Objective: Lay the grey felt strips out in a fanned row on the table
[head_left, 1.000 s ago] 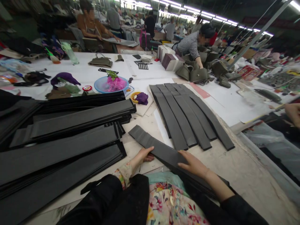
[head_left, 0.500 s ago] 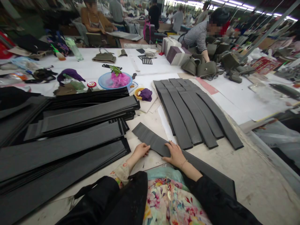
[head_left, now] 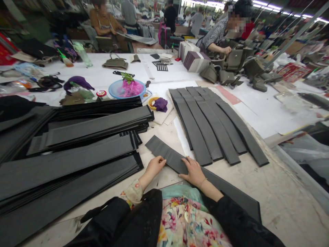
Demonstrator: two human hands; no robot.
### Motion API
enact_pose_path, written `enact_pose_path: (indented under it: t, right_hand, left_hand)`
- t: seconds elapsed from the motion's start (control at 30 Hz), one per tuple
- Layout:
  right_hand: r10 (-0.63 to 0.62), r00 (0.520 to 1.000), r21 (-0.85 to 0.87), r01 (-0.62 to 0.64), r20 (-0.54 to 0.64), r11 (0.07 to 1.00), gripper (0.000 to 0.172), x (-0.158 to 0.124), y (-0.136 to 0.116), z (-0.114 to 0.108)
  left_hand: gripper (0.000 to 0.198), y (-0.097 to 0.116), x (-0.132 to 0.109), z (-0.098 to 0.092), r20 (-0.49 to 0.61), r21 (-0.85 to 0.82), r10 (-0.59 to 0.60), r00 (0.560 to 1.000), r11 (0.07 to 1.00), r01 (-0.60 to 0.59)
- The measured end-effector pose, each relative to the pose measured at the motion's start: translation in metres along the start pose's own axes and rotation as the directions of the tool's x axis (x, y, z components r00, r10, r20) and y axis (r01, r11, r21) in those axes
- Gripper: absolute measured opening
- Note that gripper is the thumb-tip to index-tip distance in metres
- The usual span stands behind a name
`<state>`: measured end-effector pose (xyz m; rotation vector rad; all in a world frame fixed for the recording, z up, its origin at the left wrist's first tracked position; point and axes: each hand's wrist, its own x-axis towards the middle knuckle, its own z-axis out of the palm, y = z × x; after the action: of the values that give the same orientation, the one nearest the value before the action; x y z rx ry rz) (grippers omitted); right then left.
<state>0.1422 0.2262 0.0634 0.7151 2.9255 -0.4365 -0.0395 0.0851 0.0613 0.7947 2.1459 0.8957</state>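
Across a pale table (head_left: 290, 192), dark stacks (head_left: 66, 164) lie left and a fanned row of grey strips (head_left: 200, 125) farther ahead; a separate strip (head_left: 176, 160) slants before the person; the right hand (head_left: 194, 172) rests on it, fingers spread; the left hand (head_left: 154, 166) bunches its fingertips at the near edge, whether pinching it one cannot tell.

Left hand (head_left: 155, 166) with fingers curled, right hand (head_left: 194, 172) palm down, thumb apart

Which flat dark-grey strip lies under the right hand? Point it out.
The long, flat dark-grey strip slanting in front of the fanned grey strips; those and the stacked grey strips lie untouched.
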Motion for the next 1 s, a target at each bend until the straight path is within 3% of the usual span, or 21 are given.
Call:
enact_pose_path:
  t: [0.17,0.33,0.7,1.0]
  right_hand:
    - [-0.003,1.000,-0.003,0.003,-0.019,1.000,0.075,0.000,0.000,0.002]
    - [-0.018,0.998,-0.001,0.018,-0.054,1.000,0.073,-0.001,-0.001,0.003]
    - [0.007,0.998,-0.019,-0.008,-0.068,1.000,0.072,-0.001,-0.004,0.006]
    - [0.012,0.998,-0.029,-0.014,-0.060,0.999,0.073,-0.001,-0.007,0.002]
  left_hand:
    - [0.010,0.010,0.015,-0.008,-0.035,0.184,0.103,0.994,0.978,-0.095]
    - [0.009,0.010,0.029,-0.005,-0.040,0.274,0.072,0.997,0.960,-0.058]
    - [0.013,0.021,0.031,-0.006,0.028,0.276,-0.041,0.999,0.961,0.032]
    - [0.007,0.020,0.033,-0.009,0.017,0.307,0.084,0.996,0.948,-0.086]
